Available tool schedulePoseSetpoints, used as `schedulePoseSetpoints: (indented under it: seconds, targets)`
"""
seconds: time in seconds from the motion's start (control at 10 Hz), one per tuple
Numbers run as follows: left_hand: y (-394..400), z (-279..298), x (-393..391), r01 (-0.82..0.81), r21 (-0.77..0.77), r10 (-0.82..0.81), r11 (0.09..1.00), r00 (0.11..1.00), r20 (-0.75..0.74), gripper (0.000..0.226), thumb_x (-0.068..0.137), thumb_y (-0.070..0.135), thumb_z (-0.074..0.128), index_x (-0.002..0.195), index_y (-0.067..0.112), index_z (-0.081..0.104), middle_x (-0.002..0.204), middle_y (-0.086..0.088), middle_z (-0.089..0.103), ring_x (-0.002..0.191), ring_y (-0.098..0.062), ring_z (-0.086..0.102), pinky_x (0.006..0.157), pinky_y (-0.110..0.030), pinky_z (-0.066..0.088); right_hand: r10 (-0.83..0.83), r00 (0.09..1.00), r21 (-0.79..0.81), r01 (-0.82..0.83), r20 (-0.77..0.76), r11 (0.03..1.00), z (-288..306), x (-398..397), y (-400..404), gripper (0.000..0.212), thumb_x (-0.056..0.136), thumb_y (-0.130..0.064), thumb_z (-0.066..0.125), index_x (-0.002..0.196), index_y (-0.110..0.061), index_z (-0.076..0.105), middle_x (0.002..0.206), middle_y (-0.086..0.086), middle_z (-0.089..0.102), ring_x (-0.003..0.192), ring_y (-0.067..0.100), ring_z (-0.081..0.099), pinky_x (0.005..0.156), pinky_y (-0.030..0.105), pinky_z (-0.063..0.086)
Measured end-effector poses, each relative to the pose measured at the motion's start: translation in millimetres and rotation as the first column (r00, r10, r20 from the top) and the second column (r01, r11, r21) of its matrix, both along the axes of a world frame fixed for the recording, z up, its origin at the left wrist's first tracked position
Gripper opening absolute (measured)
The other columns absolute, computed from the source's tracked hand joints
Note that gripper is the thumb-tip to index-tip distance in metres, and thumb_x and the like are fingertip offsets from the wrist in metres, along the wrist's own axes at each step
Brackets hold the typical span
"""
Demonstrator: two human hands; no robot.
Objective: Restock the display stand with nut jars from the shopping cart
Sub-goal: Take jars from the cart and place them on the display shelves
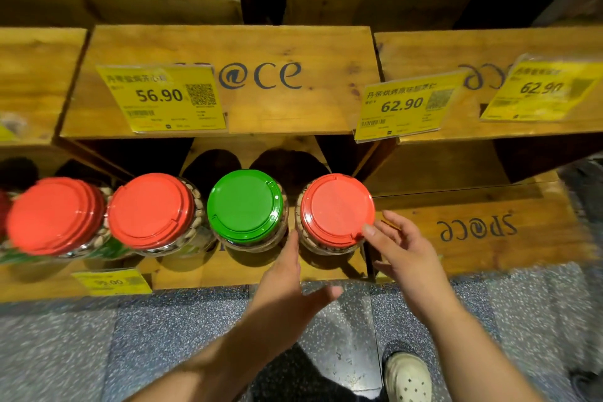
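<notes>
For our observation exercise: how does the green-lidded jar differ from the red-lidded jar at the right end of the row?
The green-lidded jar has a green lid; the red-lidded jar at the right end has a red one. The green-lidded jar has jars on both sides; the red-lidded jar ends the row. The right hand touches the red lid's edge, not the green lid. Both are clear, upright nut jars on the same wooden shelf.

The leftmost red-lidded jar (54,215) is smeared by motion blur, and a further red lid (2,212) beside it is cut off by the left edge. The price tag (112,281) below them is too blurred to read. Fine print on the 56.90 tag (161,98) cannot be made out. The left hand (287,284) has its fingertips hidden between the green-lidded jar (244,206) and the rightmost red-lidded jar (336,209). The pale shoe (408,378) runs off the bottom edge, and the picture's right margin is smeared
</notes>
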State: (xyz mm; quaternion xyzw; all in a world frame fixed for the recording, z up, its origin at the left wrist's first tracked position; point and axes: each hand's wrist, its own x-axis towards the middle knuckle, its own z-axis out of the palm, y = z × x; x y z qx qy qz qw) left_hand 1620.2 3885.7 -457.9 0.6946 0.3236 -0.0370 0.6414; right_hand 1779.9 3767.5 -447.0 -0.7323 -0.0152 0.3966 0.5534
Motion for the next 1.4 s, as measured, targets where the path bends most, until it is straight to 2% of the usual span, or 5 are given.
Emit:
schedulePoseSetpoints:
  seconds: [0.2, 0.3, 0.5, 0.8, 1.4]
  targets:
    - [-0.1, 60.4, -3.3, 0.067, 0.133, -0.053, 0.989, 0.993, -0.108, 0.087, 0.076, 0.046, 0.083, 0.132, 0.056, 0.016, 0.102, 0.064, 0.029, 0.097, 0.037, 0.035, 0.085, 0.009, 0.023, 0.037, 0.999, -0.004, -0.037, 0.025, 0.999, 55.2, -9.1, -17.2, 0.102, 0.053, -0.064, 0.089, 0.141, -0.031, 0.049, 0.142, -0.005, 0.057, 0.124, 0.010, 0.059, 0.109, 0.050, 0.048]
    - [-0.1, 95.8, -7.6, 0.055, 0.186, -0.040, 0.981, 0.996, -0.082, 0.109, 0.075, 0.048, 0.082, 0.157, 0.039, 0.011, 0.137, 0.032, 0.034, 0.123, 0.010, 0.038, 0.103, -0.009, 0.029, 0.040, 0.999, 0.009, -0.040, 0.033, 0.999, 86.4, -14.4, -21.9, 0.100, 0.051, -0.070, 0.090, 0.136, -0.033, 0.052, 0.139, -0.007, 0.059, 0.119, 0.004, 0.061, 0.105, 0.049, 0.052]
    - [6.1, 168.3, -11.7, 0.051, 0.256, -0.051, 0.965, 0.999, -0.005, 0.100, 0.075, 0.045, 0.084, 0.156, 0.032, 0.027, 0.121, 0.045, 0.029, 0.127, 0.007, 0.041, 0.100, -0.005, 0.031, 0.046, 0.993, 0.041, -0.050, 0.108, 0.998, 163.6, -33.1, -26.0, 0.103, 0.046, -0.069, 0.081, 0.139, -0.034, 0.050, 0.137, -0.008, 0.060, 0.118, -0.002, 0.059, 0.103, 0.046, 0.054]
    - [18.0, 293.2, -22.8, 0.300, 0.325, -0.320, 0.897, 0.948, 0.008, 0.120, 0.039, 0.106, 0.051, 0.141, 0.043, 0.045, 0.142, 0.017, 0.055, 0.127, 0.002, 0.052, 0.110, -0.033, 0.044, -0.025, 0.985, 0.082, 0.011, 0.173, 0.997, 296.4, -85.9, -53.3, 0.093, 0.052, -0.062, 0.086, 0.135, -0.037, 0.054, 0.135, -0.012, 0.063, 0.115, -0.002, 0.065, 0.083, 0.034, 0.061]
    - [-136.1, 535.0, -59.9, 0.505, 0.658, -0.599, 0.558, 0.794, -0.101, 0.096, 0.070, 0.076, 0.064, 0.152, 0.036, 0.037, 0.156, 0.012, 0.043, 0.138, -0.011, 0.046, 0.111, -0.033, 0.042, -0.034, 0.887, -0.102, 0.091, 0.461, 0.991, 531.0, -177.8, -266.9, 0.081, 0.061, -0.053, 0.089, 0.133, -0.040, 0.057, 0.134, -0.014, 0.061, 0.120, 0.002, 0.060, 0.095, 0.028, 0.051]
